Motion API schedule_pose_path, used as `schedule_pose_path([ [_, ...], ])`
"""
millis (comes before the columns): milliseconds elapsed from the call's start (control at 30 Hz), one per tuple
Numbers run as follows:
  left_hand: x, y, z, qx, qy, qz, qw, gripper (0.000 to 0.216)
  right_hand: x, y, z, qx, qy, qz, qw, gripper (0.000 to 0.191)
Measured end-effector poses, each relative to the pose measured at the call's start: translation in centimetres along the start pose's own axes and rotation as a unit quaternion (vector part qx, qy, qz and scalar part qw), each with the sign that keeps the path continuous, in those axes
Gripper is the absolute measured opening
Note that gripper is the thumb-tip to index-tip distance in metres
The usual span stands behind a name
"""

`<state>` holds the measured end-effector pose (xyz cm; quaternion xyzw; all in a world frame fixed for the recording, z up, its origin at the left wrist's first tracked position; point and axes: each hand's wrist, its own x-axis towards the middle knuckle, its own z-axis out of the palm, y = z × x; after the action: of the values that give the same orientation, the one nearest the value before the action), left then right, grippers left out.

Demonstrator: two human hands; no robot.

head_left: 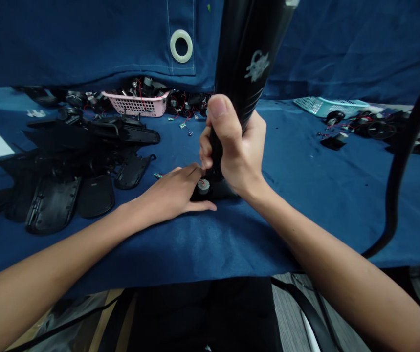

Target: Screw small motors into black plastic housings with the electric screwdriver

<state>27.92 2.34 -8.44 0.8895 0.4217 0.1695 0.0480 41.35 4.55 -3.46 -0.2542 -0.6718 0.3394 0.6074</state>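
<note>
At left, black plastic shells (66,181) lie heaped on the blue cloth (305,186), with a pink basket (136,103) of wired parts behind them, seemingly pushed clear of the work. We see the left hand (173,193) laid almost flat, fingers stretched and clasping nothing, its tips pressed beside a small grey disc (203,186), apparently to steady it. The right hand (233,151) is clenched round a tall black tool (246,49), held upright and planted just right of the disc. What its tip meets is hidden. The disc sits between both hands. A turquoise basket (323,105) stands far right.
</note>
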Motion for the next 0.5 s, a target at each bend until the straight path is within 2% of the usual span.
schedule_pose_path([
  [200,0.02,-0.19,0.15,-0.026,-0.006,-0.009,1.0,0.074,-0.04,0.33,-0.24,-0.032,-0.025,-0.008,0.999,0.047],
  [500,-0.03,-0.23,0.1,-0.097,-0.014,-0.024,0.995,0.071,-0.18,0.43,-0.22,-0.013,0.003,-0.001,1.0,0.047],
])
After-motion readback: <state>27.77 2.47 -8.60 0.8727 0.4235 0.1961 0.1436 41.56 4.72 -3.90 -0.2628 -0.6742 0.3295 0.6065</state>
